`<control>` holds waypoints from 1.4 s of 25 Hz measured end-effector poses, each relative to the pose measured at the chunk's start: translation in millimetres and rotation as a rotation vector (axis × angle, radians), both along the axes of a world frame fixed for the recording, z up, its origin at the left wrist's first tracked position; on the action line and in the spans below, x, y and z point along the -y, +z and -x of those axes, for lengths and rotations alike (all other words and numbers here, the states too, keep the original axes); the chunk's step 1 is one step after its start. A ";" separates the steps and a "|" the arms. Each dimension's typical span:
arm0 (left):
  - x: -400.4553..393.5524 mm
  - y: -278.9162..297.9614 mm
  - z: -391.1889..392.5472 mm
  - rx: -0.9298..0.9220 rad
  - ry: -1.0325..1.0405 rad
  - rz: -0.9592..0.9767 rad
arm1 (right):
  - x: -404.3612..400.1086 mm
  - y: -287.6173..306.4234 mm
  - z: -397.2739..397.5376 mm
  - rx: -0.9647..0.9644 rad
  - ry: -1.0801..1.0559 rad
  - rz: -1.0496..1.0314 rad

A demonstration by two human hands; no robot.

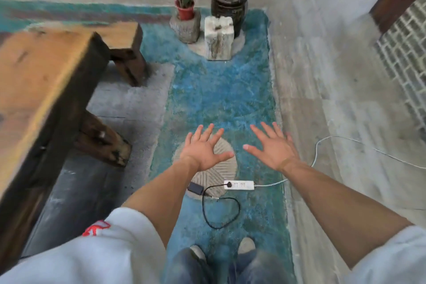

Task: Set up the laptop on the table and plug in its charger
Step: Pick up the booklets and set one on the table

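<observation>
My left hand [202, 147] and my right hand [273, 147] are stretched out in front of me, palms down, fingers spread, holding nothing. Below them on the blue floor lies a white power strip [239, 185] with a black plug in its left socket. From that plug a black charger cable [221, 210] loops over the floor to a black charger brick [195, 188] left of the strip. The thick wooden table [39, 80] stands at my left. No laptop is in view.
The strip's white cord [322, 143] runs off to the right over the grey floor. A round stone slab [215, 168] lies under my left hand. Two potted plants [184, 0] and stone blocks [219, 37] stand ahead. My shoes [246, 245] are at the bottom.
</observation>
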State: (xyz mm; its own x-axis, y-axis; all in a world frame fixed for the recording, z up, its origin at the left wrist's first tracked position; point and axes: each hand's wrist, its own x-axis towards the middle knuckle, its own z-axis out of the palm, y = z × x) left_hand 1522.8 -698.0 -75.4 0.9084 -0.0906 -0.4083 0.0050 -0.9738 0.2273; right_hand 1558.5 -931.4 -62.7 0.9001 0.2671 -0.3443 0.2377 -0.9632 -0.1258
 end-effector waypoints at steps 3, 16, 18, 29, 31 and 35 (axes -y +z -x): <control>-19.9 83.1 10.0 0.079 0.025 -0.007 | -10.7 89.6 0.6 0.074 0.006 -0.014; -100.7 219.0 66.6 0.330 0.283 -0.046 | -76.0 209.6 -14.7 0.174 0.147 -0.118; -121.7 227.2 82.8 0.345 0.379 -0.073 | -101.6 215.6 -21.6 0.168 0.233 -0.135; -253.4 252.6 244.7 0.355 0.896 -0.221 | -289.7 233.3 -3.8 0.165 0.696 -0.182; -278.9 249.7 275.7 0.336 0.969 -0.241 | -326.7 234.6 6.0 0.167 0.753 -0.189; -336.1 247.2 325.6 0.306 1.076 -0.275 | -405.4 234.0 30.4 0.140 0.847 -0.213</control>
State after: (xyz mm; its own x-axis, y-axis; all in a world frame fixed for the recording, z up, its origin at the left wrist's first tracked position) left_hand 1197.2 -361.9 171.8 0.5257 0.8496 -0.0432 0.8449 -0.5155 0.1430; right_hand 1528.2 -526.0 171.3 0.4013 0.9090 -0.1127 0.8873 -0.4163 -0.1984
